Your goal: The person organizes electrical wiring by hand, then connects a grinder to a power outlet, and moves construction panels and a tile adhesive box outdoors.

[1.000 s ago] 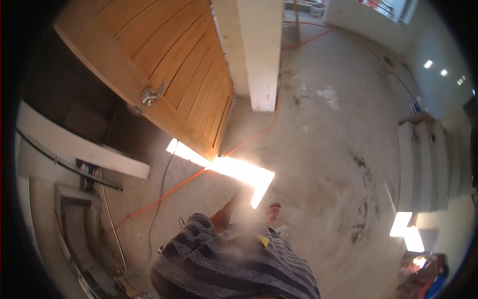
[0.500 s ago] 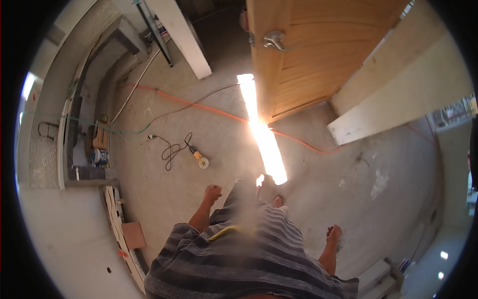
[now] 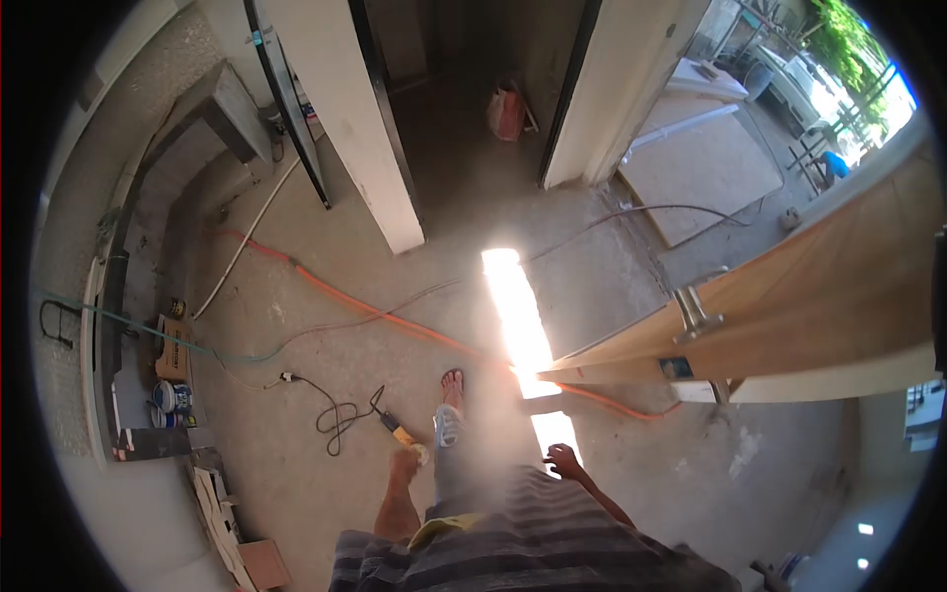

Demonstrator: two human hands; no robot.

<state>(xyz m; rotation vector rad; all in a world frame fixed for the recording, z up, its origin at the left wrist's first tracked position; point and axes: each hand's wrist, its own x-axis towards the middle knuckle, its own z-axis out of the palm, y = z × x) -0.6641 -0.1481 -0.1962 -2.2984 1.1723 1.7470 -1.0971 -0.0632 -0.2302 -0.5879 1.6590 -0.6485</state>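
My left hand (image 3: 402, 462) hangs at my left side, fingers curled in, with nothing visible in it. In the picture it overlaps the front of a yellow and black angle grinder (image 3: 397, 428) on the floor; I see no contact. The grinder's black cord (image 3: 337, 424) lies loosely coiled beside it. My right hand (image 3: 564, 462) is in front of my right hip, fingers bent but apart, holding nothing. Closest to it is a bright sunlit strip on the floor. Right of that stands a swung-open wooden door (image 3: 789, 286) with a metal lever handle (image 3: 698, 314).
An orange hose (image 3: 345, 304) crosses the concrete floor and passes by the door's lower edge. A doorway ahead shows a reddish bag (image 3: 507, 112). Boards (image 3: 700, 173) lie outside at right. A cardboard box (image 3: 173, 347) and a paint can (image 3: 172, 397) sit along the left wall.
My view has moved forward and turned, and the door appears more edge-on at right, uncovering the doorway and outdoors. My right hand has swung forward and inward; my left hand now overlaps the grinder.
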